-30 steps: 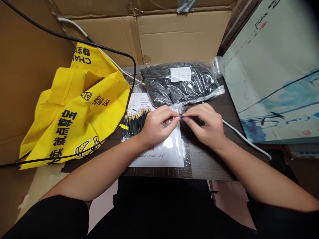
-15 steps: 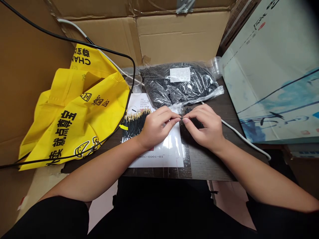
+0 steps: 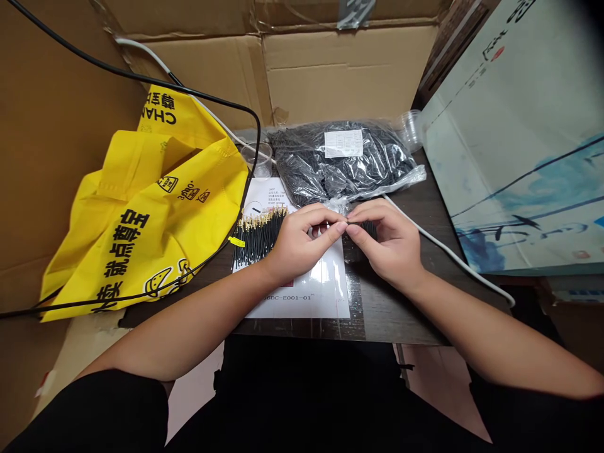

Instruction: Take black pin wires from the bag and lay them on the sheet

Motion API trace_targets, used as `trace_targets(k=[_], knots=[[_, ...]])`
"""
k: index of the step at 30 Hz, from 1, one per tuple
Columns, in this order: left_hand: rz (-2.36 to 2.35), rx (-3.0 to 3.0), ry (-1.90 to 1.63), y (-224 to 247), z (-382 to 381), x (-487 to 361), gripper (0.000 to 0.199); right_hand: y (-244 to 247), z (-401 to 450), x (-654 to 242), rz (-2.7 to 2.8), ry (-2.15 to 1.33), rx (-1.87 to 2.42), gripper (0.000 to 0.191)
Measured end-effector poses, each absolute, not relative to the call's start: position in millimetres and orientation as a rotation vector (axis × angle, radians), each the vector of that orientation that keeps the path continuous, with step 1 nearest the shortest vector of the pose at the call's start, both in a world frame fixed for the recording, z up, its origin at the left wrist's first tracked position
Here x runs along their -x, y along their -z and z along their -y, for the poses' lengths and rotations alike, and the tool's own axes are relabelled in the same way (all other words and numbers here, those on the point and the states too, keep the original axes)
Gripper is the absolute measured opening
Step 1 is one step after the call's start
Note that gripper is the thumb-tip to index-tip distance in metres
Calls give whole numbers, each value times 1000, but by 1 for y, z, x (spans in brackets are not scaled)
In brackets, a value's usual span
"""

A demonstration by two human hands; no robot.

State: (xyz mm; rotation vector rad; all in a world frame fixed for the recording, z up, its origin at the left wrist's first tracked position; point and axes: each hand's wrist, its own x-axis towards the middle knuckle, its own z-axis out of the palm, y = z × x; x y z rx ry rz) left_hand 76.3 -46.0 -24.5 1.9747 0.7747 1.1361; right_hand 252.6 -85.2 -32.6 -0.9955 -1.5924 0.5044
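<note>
My left hand (image 3: 309, 242) and my right hand (image 3: 384, 239) meet fingertip to fingertip over the table, each closed in a pinch. Between them is something small and dark, mostly hidden by the fingers. Beside my left hand, a bundle of short black cables with gold-coloured ends (image 3: 257, 236) lies on a printed white sheet (image 3: 325, 296). A yellow tag (image 3: 236, 241) sits at the bundle's left edge. Behind my right fingers, more small black pieces (image 3: 370, 229) show in part.
A clear plastic bag of black parts (image 3: 302, 167) lies behind my hands. Clear cups (image 3: 257, 160) stand near it. At left is a yellow bag (image 3: 189, 163) with a black cable (image 3: 207, 94) across it. A white cable (image 3: 453, 251) and a large painted bag (image 3: 528, 157) are at right.
Both hands stay pinched together at nearly the same place, with the fingertips slightly shifted. The whole view has drifted a little.
</note>
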Motion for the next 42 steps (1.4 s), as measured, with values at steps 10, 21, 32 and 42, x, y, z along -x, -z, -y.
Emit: trace_targets(k=[10, 21, 32, 42], knots=[[-857, -2004, -1201, 26, 39, -69, 30, 15, 73, -307, 1237, -646, 1239, 15], [-845, -1981, -1205, 29, 40, -68, 39, -4, 78, -344, 1207, -612, 1384, 21], [-844, -2055, -1174, 30, 40, -67, 42, 25, 71, -356, 1675, -528, 1905, 55], [-801, -2092, -1167, 31, 41, -67, 42, 31, 69, -348, 1781, -355, 1934, 49]])
